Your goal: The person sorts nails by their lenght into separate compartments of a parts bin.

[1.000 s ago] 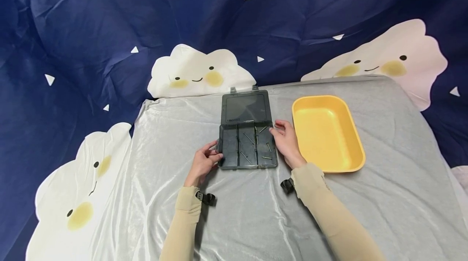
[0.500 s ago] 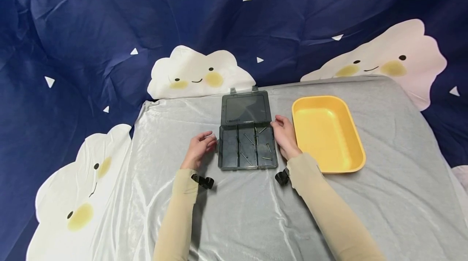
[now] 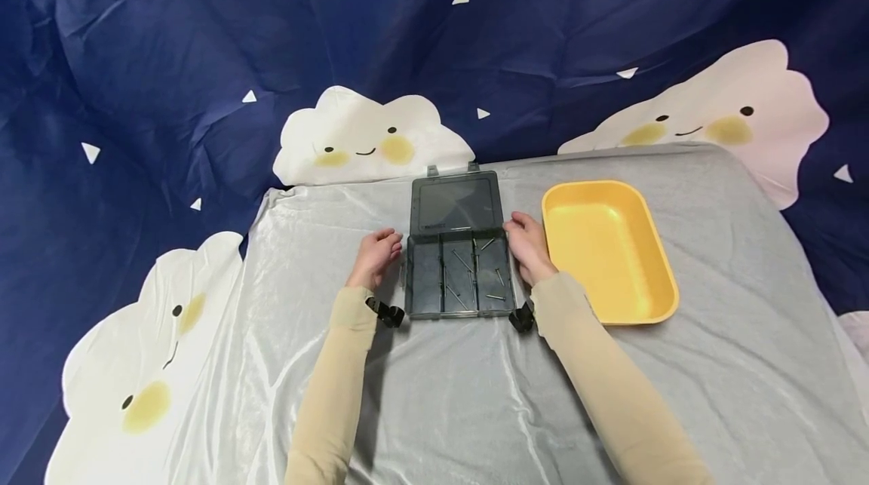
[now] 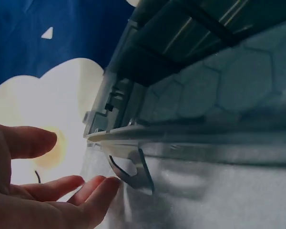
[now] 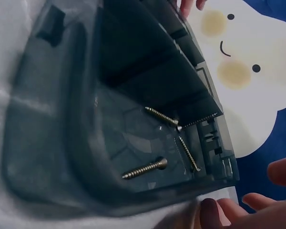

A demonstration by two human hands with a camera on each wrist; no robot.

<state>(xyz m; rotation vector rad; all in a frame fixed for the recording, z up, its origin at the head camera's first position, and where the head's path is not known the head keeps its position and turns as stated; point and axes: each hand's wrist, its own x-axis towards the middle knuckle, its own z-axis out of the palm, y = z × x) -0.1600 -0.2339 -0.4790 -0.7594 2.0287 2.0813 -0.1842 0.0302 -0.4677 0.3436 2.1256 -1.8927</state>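
Note:
A dark translucent organizer box [image 3: 425, 277] lies on the grey cloth, its lid [image 3: 456, 202] folded back away from me. Several screws [image 5: 144, 169] are scattered in its middle and right compartments; the left one holds none. My left hand [image 3: 376, 257] is beside the box's left wall, thumb apart from the loosely bent fingers. In the left wrist view, those fingertips [image 4: 102, 188] are close to a clear loop [image 4: 142, 179] on the wall; contact is unclear. My right hand [image 3: 529, 247] is at the far right corner, thumb and fingers apart, fingertips close against the wall.
A yellow tray [image 3: 600, 262] stands just right of my right hand. The grey cloth [image 3: 448, 394] covers the table, with a blue curtain [image 3: 529, 32] patterned with white clouds hanging behind it. Black camera straps are on both wrists.
My left hand has let go of the box's left side and moved away from me along it. My right hand has shifted slightly farther along the right side. The box and screws have stayed put.

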